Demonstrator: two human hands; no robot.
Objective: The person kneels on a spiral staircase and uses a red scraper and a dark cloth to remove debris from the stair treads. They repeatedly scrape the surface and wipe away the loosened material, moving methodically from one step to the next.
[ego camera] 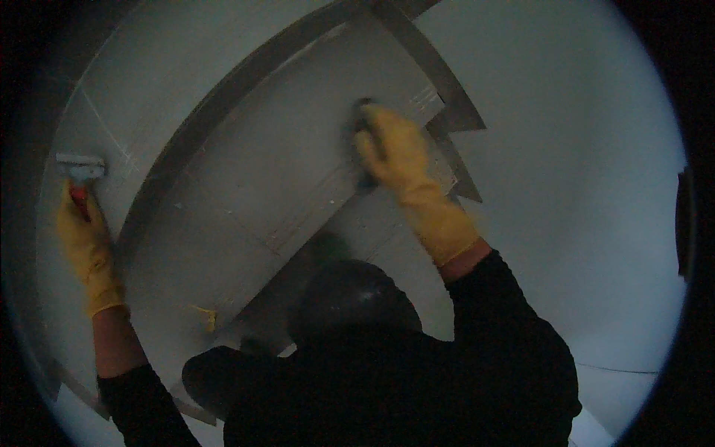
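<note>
My left hand (89,246), in a yellow rubber glove, grips a broad-bladed scraper (84,165) by its red handle. The wide pale blade points away from me, at the far left. My right hand (397,146), also in a yellow glove, holds a dark, flat hand pad or block (363,181) against a grey panel (273,139). The glove covers much of the pad and blur softens its edges, so I cannot tell its exact kind. Faint scratches and pale marks run over the panel.
A dark curved band (192,114) borders the panel on the left; angular dark strips (449,84) lie on the right. Smooth pale surface (558,139) spreads further right. A small yellow scrap (210,319) is at lower left. A dark rounded shape (354,302) blocks the lower middle.
</note>
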